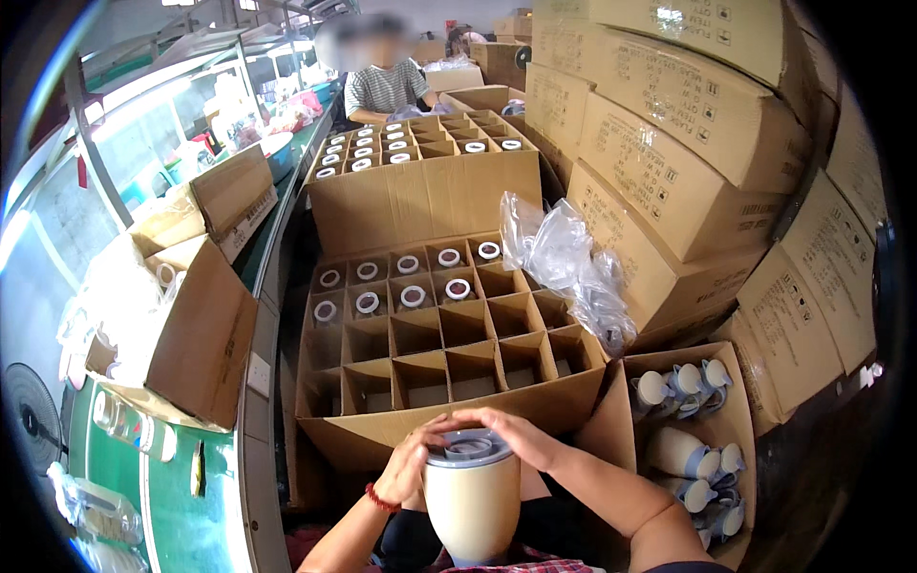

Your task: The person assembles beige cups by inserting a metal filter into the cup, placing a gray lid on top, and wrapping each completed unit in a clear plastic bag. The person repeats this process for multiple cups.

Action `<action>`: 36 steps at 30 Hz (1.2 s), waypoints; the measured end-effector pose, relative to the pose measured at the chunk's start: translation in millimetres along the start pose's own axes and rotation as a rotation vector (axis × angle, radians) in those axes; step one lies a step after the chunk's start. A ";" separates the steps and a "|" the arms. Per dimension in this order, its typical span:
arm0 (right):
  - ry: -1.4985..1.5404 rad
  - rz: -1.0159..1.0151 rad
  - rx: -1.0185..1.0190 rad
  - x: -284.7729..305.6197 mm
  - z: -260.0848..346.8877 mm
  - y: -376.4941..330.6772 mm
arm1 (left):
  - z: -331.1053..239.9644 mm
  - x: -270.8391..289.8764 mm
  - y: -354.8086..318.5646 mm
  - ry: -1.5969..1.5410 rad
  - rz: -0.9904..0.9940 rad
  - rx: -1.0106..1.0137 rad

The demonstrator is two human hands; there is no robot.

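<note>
Head view, item by item.

Cream flask [472,506]: one, tall and cream-coloured, with a grey lid and clear rim at the top. It stood upright low in the middle of the picture, close against the person's body, just in front of the near wall of the divided carton [449,420].

Left hand [406,468]: curled against the flask's left shoulder, fingers bent over the lid's edge, gripping it. A red band sat at the wrist.

Right hand [501,430]: laid across the top of the lid from the right, fingers closed over its rim, gripping the same flask.

Divided carton: brown cardboard, open, partitioned into square cells. The far two rows held flasks seen as white-ringed tops [413,296]; the nearer cells showed only their bottoms.

Second divided carton [420,191]: behind the first, set higher, with more white-ringed tops in its far left cells.

Side box [735,430]: open, at the person's right, holding cream flasks [683,454] lying jumbled with pale blue-grey lids.

Clear plastic bags [564,258]: crumpled, resting at the first carton's right far corner.

Stacked sealed cartons [688,124]: a wall of them along the right.

Green conveyor bench [181,516]: at the left, carrying an open box [191,334].

Another person in a striped shirt [387,86]: seated at the far end.
</note>
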State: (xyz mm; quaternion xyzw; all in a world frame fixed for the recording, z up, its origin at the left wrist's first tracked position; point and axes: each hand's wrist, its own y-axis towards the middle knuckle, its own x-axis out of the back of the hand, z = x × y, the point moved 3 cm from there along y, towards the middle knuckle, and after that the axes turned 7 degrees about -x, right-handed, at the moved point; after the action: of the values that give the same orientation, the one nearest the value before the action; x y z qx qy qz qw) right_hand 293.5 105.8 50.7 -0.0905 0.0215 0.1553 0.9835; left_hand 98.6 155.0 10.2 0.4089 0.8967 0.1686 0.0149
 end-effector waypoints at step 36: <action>0.098 0.008 -0.200 45.6 -27.2 151.3 | -14.0 78.0 88.9 0.543 -0.063 0.215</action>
State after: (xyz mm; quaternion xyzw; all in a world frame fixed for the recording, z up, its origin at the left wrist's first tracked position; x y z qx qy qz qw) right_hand 289.6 256.1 -5.2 -0.1958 0.0542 0.1558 0.9667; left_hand 109.2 262.6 60.1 0.3199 0.8930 0.1754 -0.2635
